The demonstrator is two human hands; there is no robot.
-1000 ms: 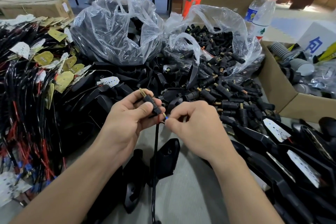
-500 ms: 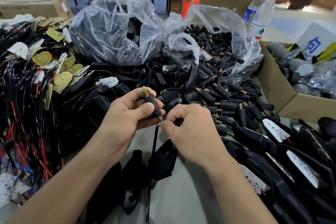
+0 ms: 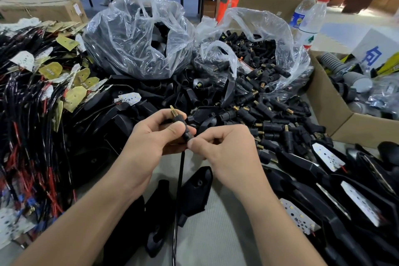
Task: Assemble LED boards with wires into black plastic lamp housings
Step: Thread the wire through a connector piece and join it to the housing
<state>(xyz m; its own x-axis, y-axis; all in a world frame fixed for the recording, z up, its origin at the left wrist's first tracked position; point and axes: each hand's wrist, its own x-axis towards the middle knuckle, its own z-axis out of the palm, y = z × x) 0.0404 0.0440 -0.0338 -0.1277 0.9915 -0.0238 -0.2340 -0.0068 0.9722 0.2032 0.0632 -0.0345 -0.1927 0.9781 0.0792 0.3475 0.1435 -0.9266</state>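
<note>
Above a grey work mat (image 3: 216,233), the left hand (image 3: 151,138) grips a black, brass-tipped lamp stem (image 3: 182,124) in curled fingers while the right hand (image 3: 224,149) pinches its lower end, where a black cable (image 3: 181,170) hangs, amid heaped black lamp housings (image 3: 323,179), wired LED boards (image 3: 50,69), clear plastic bags (image 3: 133,34) and a cardboard box (image 3: 330,110).

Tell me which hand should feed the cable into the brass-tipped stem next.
Right, probably. The left hand grips the stem and steadies it. The right hand pinches at its lower end, just where the black cable comes up.
</note>
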